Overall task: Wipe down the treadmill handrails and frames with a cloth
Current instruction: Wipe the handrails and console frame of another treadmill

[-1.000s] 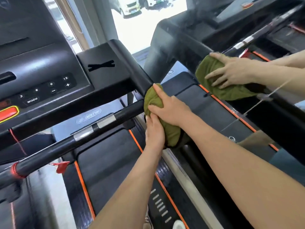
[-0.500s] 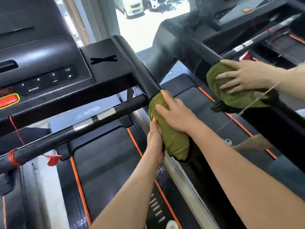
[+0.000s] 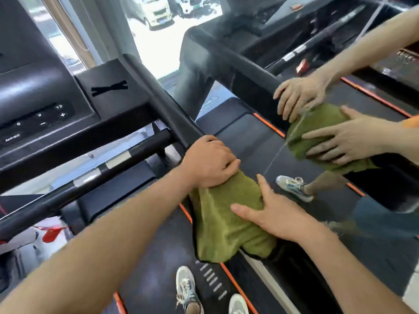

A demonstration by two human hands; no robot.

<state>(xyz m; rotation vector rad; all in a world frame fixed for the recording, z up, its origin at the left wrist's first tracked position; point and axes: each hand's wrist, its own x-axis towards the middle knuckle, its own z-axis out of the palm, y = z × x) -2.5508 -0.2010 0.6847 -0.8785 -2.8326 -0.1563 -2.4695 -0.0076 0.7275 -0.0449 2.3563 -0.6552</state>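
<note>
Head view: the green cloth [image 3: 226,218] is lying draped over the treadmill's right handrail [image 3: 163,103], just below where the crossbar [image 3: 113,159] joins it. It is hanging down on both sides of the rail, its lower edge over the orange-striped edge of the belt [image 3: 158,257].

The left hand [image 3: 209,162] is sitting at the cloth's upper end, fingers curled down over the fabric and gripping it against the rail. The right hand [image 3: 272,214] is lying just below, on the rail's outer side. Its fingers are straight and spread, the palm is pressing flat on the cloth, and the thumb is pointing up toward the left hand. The hands are near each other but apart, with the cloth under both.

To the right, a reflection [image 3: 317,128] is showing the same hands and cloth. The console [image 3: 45,114] is filling the upper left, and a shoe [image 3: 187,288] is standing on the belt at the bottom edge.
</note>
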